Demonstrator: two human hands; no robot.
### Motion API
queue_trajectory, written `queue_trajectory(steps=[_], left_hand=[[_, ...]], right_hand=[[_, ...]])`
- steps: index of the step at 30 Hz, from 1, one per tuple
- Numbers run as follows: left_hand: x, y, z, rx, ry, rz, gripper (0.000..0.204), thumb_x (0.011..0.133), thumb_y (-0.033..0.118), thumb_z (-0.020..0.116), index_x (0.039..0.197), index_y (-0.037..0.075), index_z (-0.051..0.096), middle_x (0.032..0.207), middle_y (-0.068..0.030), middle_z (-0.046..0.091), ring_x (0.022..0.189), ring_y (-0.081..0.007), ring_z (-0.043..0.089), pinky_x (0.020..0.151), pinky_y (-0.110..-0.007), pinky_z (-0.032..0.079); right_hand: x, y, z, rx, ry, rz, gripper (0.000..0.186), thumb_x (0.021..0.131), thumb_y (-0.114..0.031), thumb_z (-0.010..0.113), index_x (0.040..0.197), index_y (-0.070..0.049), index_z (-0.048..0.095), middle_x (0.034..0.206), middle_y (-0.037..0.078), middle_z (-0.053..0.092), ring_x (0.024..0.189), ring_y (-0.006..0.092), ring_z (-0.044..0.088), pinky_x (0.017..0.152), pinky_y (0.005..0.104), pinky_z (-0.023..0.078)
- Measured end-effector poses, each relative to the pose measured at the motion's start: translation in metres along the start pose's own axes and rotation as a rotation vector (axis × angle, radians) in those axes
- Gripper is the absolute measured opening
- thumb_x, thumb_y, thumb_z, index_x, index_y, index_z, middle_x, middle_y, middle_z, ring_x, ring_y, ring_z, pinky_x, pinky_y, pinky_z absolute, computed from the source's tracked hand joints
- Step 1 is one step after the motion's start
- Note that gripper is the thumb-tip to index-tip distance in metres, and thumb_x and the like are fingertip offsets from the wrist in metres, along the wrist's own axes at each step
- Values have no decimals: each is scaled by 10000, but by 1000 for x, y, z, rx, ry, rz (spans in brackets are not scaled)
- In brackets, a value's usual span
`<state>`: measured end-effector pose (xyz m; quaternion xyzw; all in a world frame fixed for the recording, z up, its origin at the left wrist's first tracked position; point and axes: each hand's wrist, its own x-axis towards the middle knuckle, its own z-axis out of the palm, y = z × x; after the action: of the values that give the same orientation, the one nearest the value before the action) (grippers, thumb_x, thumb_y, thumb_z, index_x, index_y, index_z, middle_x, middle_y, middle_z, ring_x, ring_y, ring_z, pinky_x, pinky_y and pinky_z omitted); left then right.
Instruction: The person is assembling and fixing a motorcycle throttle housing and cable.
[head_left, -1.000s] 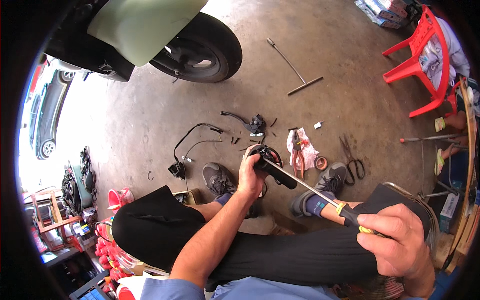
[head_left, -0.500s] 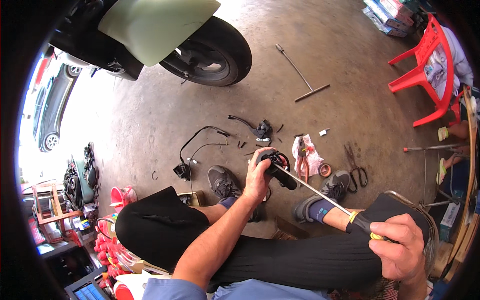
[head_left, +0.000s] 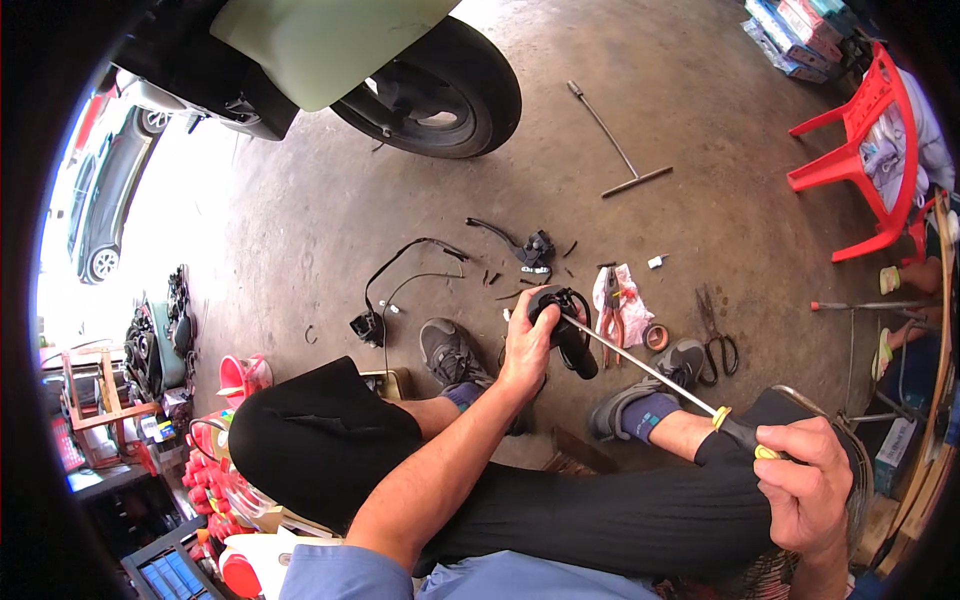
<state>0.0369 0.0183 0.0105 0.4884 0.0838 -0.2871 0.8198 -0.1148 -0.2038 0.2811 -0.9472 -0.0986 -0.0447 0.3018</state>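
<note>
My left hand (head_left: pixel 528 352) is closed around a black handlebar part (head_left: pixel 574 348) with a tube-shaped end and a short loop of cable. Between my thumb and fingers, my right hand (head_left: pixel 808 482) grips the black and yellow handle of a long screwdriver (head_left: pixel 655 376). Its thin metal shaft slants up and leftward to the black part. The tip meets the part near my left thumb, but what it rests in is too small to make out. Both hands are over my lap, in front of my shoes.
On the floor ahead lie a brake lever assembly (head_left: pixel 535 250), a switch with cable (head_left: pixel 368 327), pliers (head_left: pixel 612 318) on a pinkish cloth, a tape roll (head_left: pixel 656 337), scissors (head_left: pixel 716 345) and a T-handle wrench (head_left: pixel 637 178). A motorcycle wheel (head_left: pixel 440 105) and red chair (head_left: pixel 850 160) stand beyond.
The whole view has shifted slightly, so the floor items sit a little further right. Both hands keep their holds, with the screwdriver tip still at the black part.
</note>
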Motion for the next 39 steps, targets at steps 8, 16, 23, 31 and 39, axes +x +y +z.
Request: queue_trajectory(steps=[8,16,23,31,39], left_hand=[[4,1,0,35,110,-159,260,990,175,472,1217,50,478,1057,-137,659,953,-250,675,841,-442,566],[3,0,-2,-23,112,-270,258,1022,236,435,1196,59,504,1104,-127,642,1018,-253,659,882,-471,551],[3,0,-3,-6,92,-287,288,996,264,460,1216,80,490,1018,-82,628,928,-230,699,780,-450,575],[1,2,-3,-79,40,-397,285,1031,293,431,1177,60,506,1082,-152,665,1048,-297,668,936,-515,505],[8,-4,-18,-230,-141,-466,357,983,293,424,1192,21,525,1133,-185,672,1113,-314,647,984,-516,482]], right_hand=[[8,-1,3,2,3,50,360,723,43,738,1048,-58,621,1082,178,660,796,314,650,656,377,528],[21,-3,1,-11,-22,79,358,740,46,725,1073,-35,619,1082,216,654,843,331,664,723,396,550],[29,-7,-2,-46,-65,68,355,732,43,720,1064,-28,617,1079,207,656,867,350,670,750,404,559],[46,-11,-6,-72,-55,92,333,725,14,727,1038,-7,616,1051,214,661,899,351,682,774,404,562],[63,-4,-9,-72,-53,-36,315,739,-41,747,1026,4,623,996,217,668,853,351,684,721,384,557]])
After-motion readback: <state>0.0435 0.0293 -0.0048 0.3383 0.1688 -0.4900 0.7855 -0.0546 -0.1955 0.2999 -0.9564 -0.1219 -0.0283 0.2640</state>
